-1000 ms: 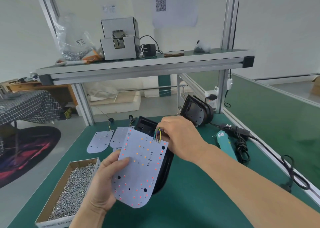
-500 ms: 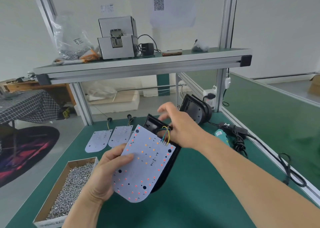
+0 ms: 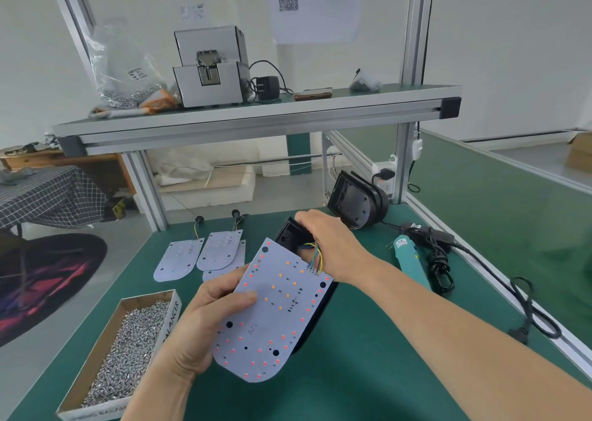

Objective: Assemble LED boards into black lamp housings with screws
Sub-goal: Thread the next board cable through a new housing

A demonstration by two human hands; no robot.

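Over green bench [image 3: 368, 382], hold LED board [image 3: 275, 311] by its left edge in left hand [image 3: 201, 321], fingers [image 3: 224, 279] clamped on it, tilted above black housing [image 3: 288, 234]. Steady housing with right hand [image 3: 336, 247], fingers [image 3: 304, 219] curled over its far rim, and tuck wires [image 3: 315, 255] inside before lowering board flat, holes aligned.

Notes on legible marks:
- I read "12V" printed on the LED board [image 3: 275, 318], toward its rounded near end.
- Cardboard screw box [image 3: 170, 323], near left: the side wall shows "ALANCER", with the first letters cut off.
- Wall sheet [image 3: 315, 7], far: it carries a QR code, and its other print is too small to read.
- Bag label [image 3: 137, 74] and screwdriver label [image 3: 402, 242]: both too blurred to read.
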